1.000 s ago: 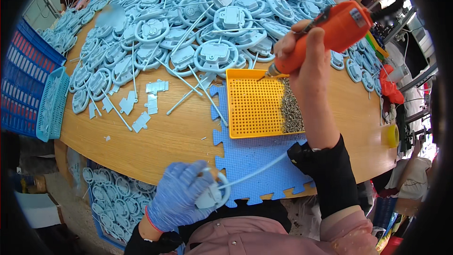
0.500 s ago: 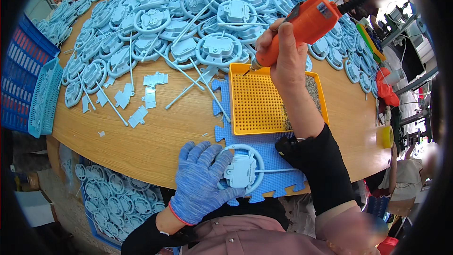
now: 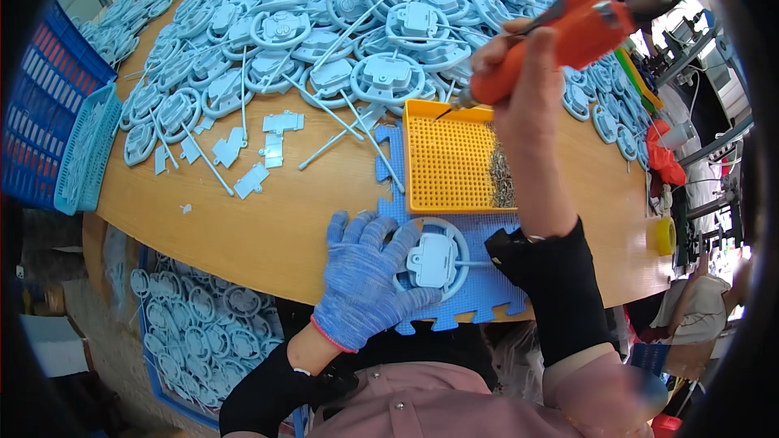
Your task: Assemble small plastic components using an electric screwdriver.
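Note:
My left hand (image 3: 365,276), in a blue knitted glove, grips the left side of a light-blue plastic ring-shaped part (image 3: 432,261). A box-like cover sits in the ring's middle, and a thin stem points right toward my right sleeve. This part lies flat on a blue foam mat (image 3: 479,296). My bare right hand (image 3: 523,73) is wrapped round an orange power screwdriver (image 3: 568,40). Its thin bit points down-left over the back left of a yellow perforated tray (image 3: 446,158). Small metal screws (image 3: 501,178) lie at the tray's right side, partly hidden by my forearm.
A big heap of like light-blue parts (image 3: 381,73) covers the table's far side. Loose flat covers (image 3: 251,181) lie left of the tray. Blue baskets (image 3: 85,150) stand at the left edge; a crate of parts (image 3: 203,332) sits below. Yellow tape (image 3: 664,237) is at right.
The view has shifted slightly. My right hand and the screwdriver have swung a little to the right, the bit still above the tray. My left hand keeps its grip on the ring-shaped part.

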{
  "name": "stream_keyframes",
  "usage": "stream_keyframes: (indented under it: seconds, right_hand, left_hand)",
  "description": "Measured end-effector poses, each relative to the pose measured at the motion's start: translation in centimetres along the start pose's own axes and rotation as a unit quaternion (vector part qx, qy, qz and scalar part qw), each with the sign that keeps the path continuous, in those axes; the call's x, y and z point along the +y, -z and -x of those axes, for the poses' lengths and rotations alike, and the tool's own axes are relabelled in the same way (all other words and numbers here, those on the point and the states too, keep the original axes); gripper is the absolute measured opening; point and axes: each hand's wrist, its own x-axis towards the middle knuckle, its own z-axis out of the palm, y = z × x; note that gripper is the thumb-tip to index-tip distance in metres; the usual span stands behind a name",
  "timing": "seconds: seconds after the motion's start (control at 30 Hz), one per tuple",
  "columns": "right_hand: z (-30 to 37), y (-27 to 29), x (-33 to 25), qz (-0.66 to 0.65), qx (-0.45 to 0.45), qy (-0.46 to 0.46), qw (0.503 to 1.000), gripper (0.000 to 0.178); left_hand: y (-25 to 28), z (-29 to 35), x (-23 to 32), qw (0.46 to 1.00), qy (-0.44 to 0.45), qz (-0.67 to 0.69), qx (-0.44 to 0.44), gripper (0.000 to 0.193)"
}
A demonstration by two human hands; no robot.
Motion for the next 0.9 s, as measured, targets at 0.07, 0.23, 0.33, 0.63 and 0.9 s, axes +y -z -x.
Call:
stream_keyframes:
  seconds: [0.07,0.23,0.33,0.63,0.9]
  right_hand:
    - [0.8,-0.7,-3.3,-0.002,-0.016,-0.002,1.000,0.048]
    - [5.9,-2.1,-7.6,-0.052,-0.041,-0.076,0.995,0.068]
    - [7.8,-2.8,-8.4,-0.010,-0.069,-0.113,0.991,0.074]
    - [10.2,-3.3,-8.8,-0.018,-0.084,-0.112,0.990,0.076]
    - [11.1,-2.6,-8.3,0.010,-0.123,-0.110,0.986,0.079]
  left_hand:
    - [0.1,-0.2,0.5,1.000,0.004,0.006,0.003,0.088]
    - [0.4,-0.3,0.9,0.994,0.019,0.058,0.088,0.078]
    - [1.2,-1.7,1.4,0.988,-0.026,0.046,0.145,0.043]
    - [0.2,-1.6,1.2,0.982,-0.097,0.054,0.153,0.015]
    - [-0.2,-0.1,1.9,0.995,-0.028,0.023,0.097,0.064]
